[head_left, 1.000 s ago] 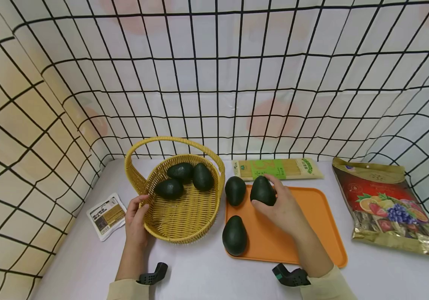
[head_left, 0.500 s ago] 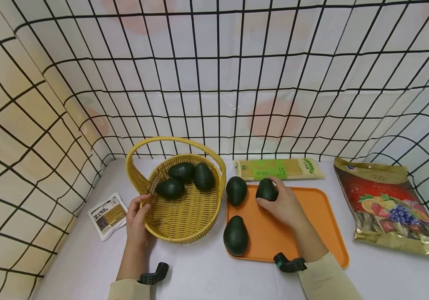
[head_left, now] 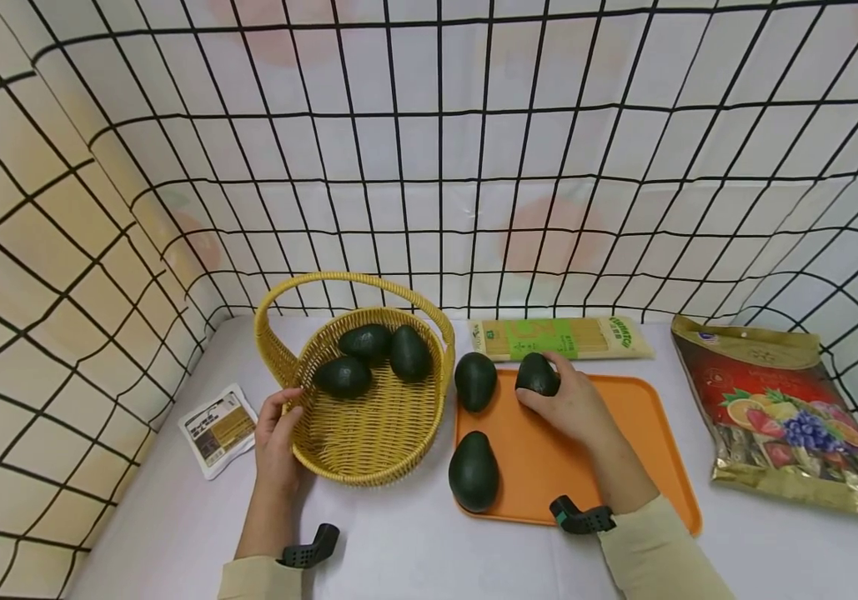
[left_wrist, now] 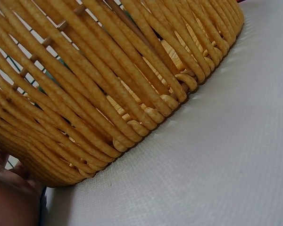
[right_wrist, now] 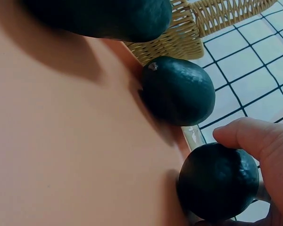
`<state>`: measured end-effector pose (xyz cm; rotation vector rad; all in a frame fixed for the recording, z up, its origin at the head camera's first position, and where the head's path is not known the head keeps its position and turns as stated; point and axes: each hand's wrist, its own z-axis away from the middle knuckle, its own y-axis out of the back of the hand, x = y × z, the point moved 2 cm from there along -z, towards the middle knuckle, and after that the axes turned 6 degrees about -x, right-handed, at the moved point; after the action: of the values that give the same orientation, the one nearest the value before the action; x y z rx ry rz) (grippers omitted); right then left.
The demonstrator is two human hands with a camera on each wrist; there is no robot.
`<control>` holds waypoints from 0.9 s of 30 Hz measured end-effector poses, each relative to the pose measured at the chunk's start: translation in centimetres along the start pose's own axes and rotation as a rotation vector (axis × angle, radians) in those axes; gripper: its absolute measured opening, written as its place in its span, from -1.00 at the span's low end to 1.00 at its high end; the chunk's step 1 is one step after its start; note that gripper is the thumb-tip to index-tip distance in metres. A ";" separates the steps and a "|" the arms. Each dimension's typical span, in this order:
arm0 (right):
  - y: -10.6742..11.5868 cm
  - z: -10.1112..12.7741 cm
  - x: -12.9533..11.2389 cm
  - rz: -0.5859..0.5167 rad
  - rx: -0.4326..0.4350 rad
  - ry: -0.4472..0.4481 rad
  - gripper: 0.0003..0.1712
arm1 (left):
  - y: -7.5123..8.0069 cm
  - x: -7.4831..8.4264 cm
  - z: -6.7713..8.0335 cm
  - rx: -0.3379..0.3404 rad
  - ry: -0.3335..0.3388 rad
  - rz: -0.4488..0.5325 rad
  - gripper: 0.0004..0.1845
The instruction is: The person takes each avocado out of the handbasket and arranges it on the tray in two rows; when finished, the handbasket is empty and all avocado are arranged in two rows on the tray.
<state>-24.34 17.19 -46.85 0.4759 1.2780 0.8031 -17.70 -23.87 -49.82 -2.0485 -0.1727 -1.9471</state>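
Observation:
A yellow wicker basket (head_left: pixel 368 442) with a hoop handle holds three dark green avocados (head_left: pixel 364 342). My left hand (head_left: pixel 276 433) grips the basket's near left rim; the left wrist view shows the basket wall (left_wrist: pixel 108 89) close up. To its right lies an orange tray (head_left: pixel 624 450). My right hand (head_left: pixel 574 408) is curled over an avocado (head_left: pixel 536 375) that rests at the tray's far edge, the same avocado (right_wrist: pixel 219 181) under my thumb in the right wrist view. Two more avocados sit on the tray's left side, one far (head_left: pixel 475 381) and one near (head_left: pixel 474 471).
A flat pack of noodles (head_left: pixel 559 337) lies behind the tray. A red and gold snack bag (head_left: pixel 774 412) lies at the right, a small white sachet (head_left: pixel 214 429) at the left. Wire grid walls (head_left: pixel 429 167) enclose the white table on the back and sides.
My right hand has lowered its avocado from above the tray down onto the tray's far edge. The left hand and basket have stayed put.

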 end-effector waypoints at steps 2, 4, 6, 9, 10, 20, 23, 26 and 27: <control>0.0 0.0 -0.1 0.004 -0.004 0.001 0.08 | 0.0 0.0 0.0 0.004 0.000 0.002 -0.72; 0.0 0.1 -0.2 0.005 -0.007 -0.001 0.08 | 0.0 0.0 0.0 0.005 -0.001 0.006 -0.72; -0.1 0.1 -0.2 0.002 -0.011 -0.005 0.08 | 0.0 0.0 0.0 0.005 -0.004 0.011 -0.72; -0.1 0.3 -0.3 -0.004 -0.011 -0.020 0.09 | 0.0 0.0 0.0 0.002 -0.009 0.016 -0.72; -0.1 0.4 -0.3 -0.005 -0.010 -0.027 0.09 | 0.0 -0.1 0.0 0.001 -0.011 0.018 -0.72; 0.0 0.9 -0.4 0.018 0.016 -0.044 0.08 | 0.0 -0.2 -0.1 -0.003 -0.017 0.034 -0.73; -0.1 0.9 -0.4 0.018 0.022 -0.041 0.08 | 0.1 -0.2 -0.1 -0.002 -0.012 0.030 -0.73; 0.0 0.9 -0.4 0.009 0.026 -0.036 0.09 | 0.0 -0.1 0.0 -0.001 -0.010 0.027 -0.73; 0.0 0.9 -0.3 0.006 0.027 -0.035 0.09 | 0.0 -0.1 0.0 -0.001 -0.010 0.024 -0.73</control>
<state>-23.49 17.07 -46.43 0.5134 1.2572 0.7801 -17.72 -23.88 -49.95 -2.0517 -0.1492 -1.9241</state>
